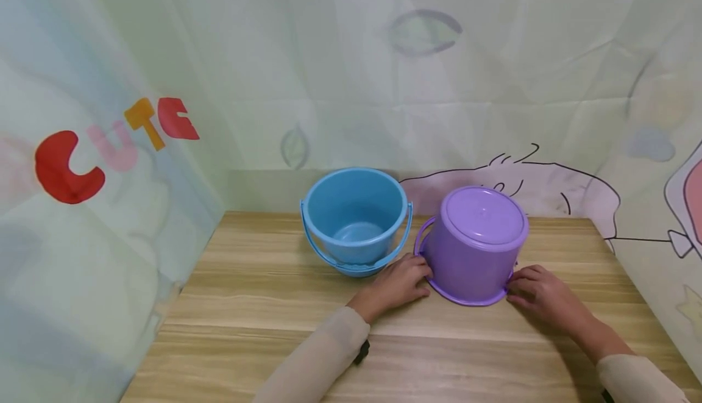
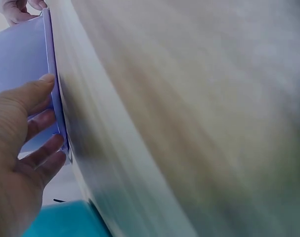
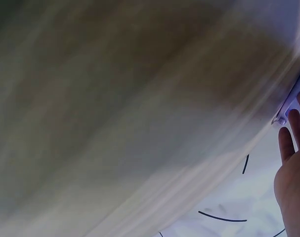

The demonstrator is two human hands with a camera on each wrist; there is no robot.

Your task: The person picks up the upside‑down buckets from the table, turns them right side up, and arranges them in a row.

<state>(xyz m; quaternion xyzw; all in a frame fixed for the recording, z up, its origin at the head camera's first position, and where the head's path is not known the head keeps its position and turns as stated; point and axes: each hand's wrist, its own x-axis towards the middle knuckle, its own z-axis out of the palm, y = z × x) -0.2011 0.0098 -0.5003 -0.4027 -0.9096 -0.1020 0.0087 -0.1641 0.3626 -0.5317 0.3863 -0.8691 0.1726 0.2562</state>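
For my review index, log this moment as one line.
purple bucket: upside down | left hand, right hand: touching its rim | blue bucket: upright, alongside

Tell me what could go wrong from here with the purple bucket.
The left hand sits close to the blue bucket, so a sideways move might knock it. The upside-down purple bucket is touched only near its rim, so it might slip if lifted. Its handle juts toward the blue bucket and might snag.

Purple bucket [image 1: 474,269]: inside hidden, mouth down on the bench [image 1: 236,342]. Left wrist view: blue bucket [image 2: 68,219] cut by bottom edge, bench grain blurred. Right wrist view: my right hand [image 3: 295,182] cut by right edge. Head view: my sleeves [image 1: 323,354] cut at bottom.
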